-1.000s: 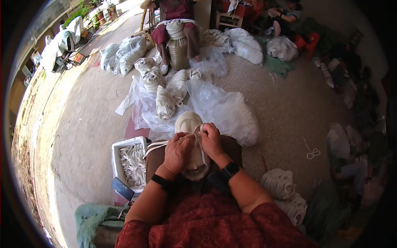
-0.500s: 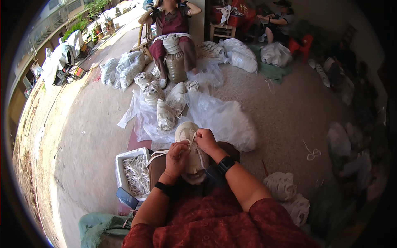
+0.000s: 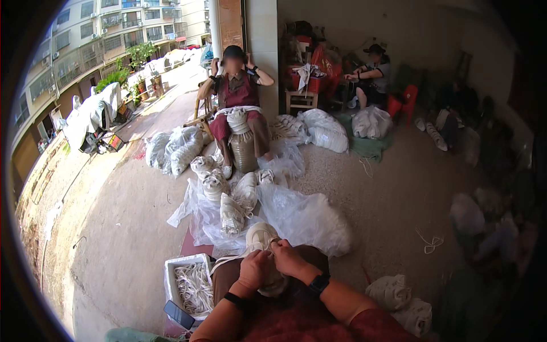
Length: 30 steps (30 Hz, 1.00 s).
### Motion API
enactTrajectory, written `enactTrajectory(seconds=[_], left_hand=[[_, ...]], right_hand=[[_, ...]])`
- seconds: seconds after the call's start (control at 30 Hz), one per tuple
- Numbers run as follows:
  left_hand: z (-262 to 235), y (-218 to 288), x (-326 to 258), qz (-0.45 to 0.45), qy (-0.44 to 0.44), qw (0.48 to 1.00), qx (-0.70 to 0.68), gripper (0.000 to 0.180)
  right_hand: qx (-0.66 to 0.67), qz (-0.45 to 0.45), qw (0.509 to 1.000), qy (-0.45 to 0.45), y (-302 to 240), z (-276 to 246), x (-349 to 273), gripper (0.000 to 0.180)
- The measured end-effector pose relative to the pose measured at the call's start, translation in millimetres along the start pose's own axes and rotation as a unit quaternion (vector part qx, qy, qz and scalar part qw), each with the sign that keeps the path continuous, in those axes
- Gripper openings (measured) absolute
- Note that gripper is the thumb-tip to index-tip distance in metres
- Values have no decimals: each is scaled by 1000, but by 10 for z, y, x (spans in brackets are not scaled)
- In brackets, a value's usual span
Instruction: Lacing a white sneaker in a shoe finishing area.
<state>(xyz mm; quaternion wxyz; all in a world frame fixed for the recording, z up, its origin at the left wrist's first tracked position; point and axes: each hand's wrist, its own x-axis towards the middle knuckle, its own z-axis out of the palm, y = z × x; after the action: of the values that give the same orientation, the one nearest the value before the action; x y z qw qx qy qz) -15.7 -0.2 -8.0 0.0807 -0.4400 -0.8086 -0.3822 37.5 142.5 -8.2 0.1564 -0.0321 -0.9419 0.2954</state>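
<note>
A cream sneaker (image 3: 262, 232) rests on my lap between my knees, its toe pointing away from me. Over its tongue my left hand (image 3: 254, 270) is closed, fingertips pinching at the white shoelace (image 3: 229, 259), whose loose length trails left across my knee. My right hand (image 3: 288, 260) is closed too, its thumb and finger gripping lace at the eyelets near the toe. Both hands hide most of the lacing and the middle of the shoe; the heel shows below them.
Left of my knee, a white foam box (image 3: 170, 279) holds many laces, with a phone (image 3: 179, 314) on its near edge. Ahead lie several sneakers (image 3: 232, 215) and a clear plastic bag (image 3: 305, 219). Shoe bundles (image 3: 390, 292) sit at right. Two people sit farther off.
The view has tilted up, so the scene sits lower and more of the buildings shows. My hands stay on the shoe, now closer over the lacing.
</note>
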Motion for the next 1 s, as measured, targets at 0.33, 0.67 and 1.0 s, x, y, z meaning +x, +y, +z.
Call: enactTrajectory(seconds=[0.33,0.67,1.0], left_hand=[[160,-138,257,-25,-123,982,144,11],[181,-98,269,-19,-179,965,193,15],[-180,412,241,29,-335,921,198,14]], right_hand=[[-1,-23,999,-31,185,-5,322,7],[72,-46,994,-68,326,-6,226,18],[159,39,986,-21,369,23,217,13]])
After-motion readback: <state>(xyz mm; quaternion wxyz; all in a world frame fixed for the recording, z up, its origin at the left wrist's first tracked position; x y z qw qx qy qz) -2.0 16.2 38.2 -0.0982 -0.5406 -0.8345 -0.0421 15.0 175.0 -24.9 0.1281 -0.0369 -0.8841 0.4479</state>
